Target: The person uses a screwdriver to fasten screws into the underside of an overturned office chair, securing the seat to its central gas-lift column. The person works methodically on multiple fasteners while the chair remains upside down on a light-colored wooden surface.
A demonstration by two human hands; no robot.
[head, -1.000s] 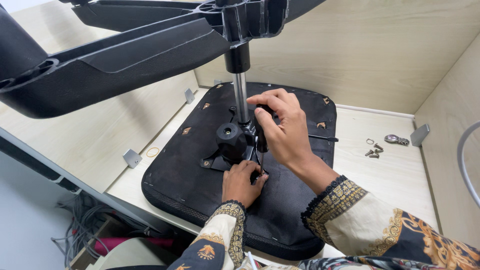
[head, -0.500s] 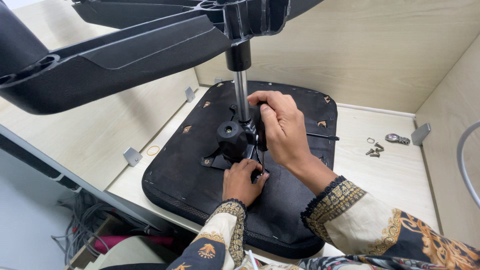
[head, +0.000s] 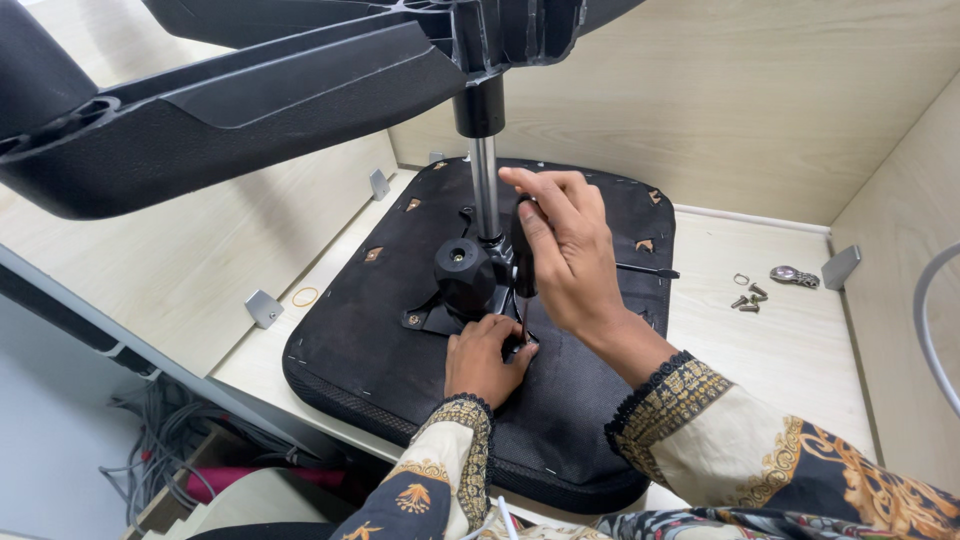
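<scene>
The black five-legged plastic chair base [head: 230, 110] is looming overhead on a shiny metal gas cylinder [head: 486, 190], rising from the upturned black fabric seat pad [head: 400, 340]. Beside the cylinder, the right hand [head: 565, 250] is wrapping a black tool handle [head: 523, 245]; the left hand [head: 485, 355] is pinching its tip below. The tool may be slipping off its fastener, I judge, if tilted. Loose silver screws [head: 746, 300] are lying well right of the cylinder.

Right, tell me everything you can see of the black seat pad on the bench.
The seat pad lies upside down and flat on the pale wooden bench. Its underside is black fabric with rounded corners and mesh-like edging. A black mechanism with a shiny column sits on its middle. The left hand rests on it.
</scene>
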